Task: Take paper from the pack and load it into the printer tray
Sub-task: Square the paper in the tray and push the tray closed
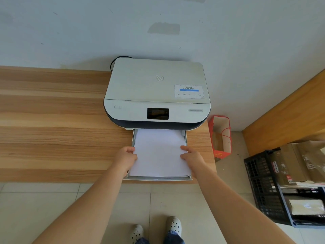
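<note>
A white printer [156, 88] with a dark screen stands on the wooden desk [52, 120] against the wall. Its paper tray [158, 178] is pulled out over the desk's front edge. A stack of white paper [159, 154] lies in the tray, its far end under the printer's front. My left hand [125, 158] grips the stack's left edge, and my right hand [192, 156] grips its right edge, fingers on top of the sheets. No paper pack is in view.
A red paper bag [220, 138] stands on the floor just right of the desk. A black plastic crate [263, 187] with cardboard boxes sits at the far right. A black cable [114, 62] runs behind the printer. Tiled floor and my feet lie below.
</note>
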A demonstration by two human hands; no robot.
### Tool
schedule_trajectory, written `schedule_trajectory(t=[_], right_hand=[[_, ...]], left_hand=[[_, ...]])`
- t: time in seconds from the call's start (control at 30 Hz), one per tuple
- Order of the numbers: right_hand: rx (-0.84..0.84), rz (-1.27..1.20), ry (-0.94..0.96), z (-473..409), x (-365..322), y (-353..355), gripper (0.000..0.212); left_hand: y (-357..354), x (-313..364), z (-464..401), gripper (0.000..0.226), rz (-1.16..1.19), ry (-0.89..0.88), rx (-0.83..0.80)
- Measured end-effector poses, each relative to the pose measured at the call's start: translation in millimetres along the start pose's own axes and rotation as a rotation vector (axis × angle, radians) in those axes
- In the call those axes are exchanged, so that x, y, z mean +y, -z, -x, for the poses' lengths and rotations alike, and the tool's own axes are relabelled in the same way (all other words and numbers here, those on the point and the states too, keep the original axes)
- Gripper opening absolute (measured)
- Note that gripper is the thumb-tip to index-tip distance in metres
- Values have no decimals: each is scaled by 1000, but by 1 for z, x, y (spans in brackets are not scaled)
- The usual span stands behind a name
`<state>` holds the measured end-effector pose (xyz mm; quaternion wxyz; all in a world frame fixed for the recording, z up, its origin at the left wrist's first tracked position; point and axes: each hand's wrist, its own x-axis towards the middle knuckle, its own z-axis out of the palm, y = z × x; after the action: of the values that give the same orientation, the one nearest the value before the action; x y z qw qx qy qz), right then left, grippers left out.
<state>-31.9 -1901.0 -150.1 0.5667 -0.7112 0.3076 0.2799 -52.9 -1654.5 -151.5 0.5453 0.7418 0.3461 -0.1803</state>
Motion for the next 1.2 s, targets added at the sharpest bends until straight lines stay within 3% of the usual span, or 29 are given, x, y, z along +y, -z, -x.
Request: schedule_trajectory(t=[0.37, 0.77, 1.0, 1.2], right_hand=[[9, 29, 12, -18, -15, -8, 44], [161, 270, 126, 2, -7, -4, 37], [162, 475, 124, 17, -7, 2, 34], [196, 503, 118, 20, -4, -2, 36]], left_hand=[[1, 12, -24, 37, 24, -18, 43], [1, 5, 0, 28, -218, -204, 69], [2, 7, 10, 30, -202, -168, 77], [-5, 9, 15, 30, -202, -125, 103]])
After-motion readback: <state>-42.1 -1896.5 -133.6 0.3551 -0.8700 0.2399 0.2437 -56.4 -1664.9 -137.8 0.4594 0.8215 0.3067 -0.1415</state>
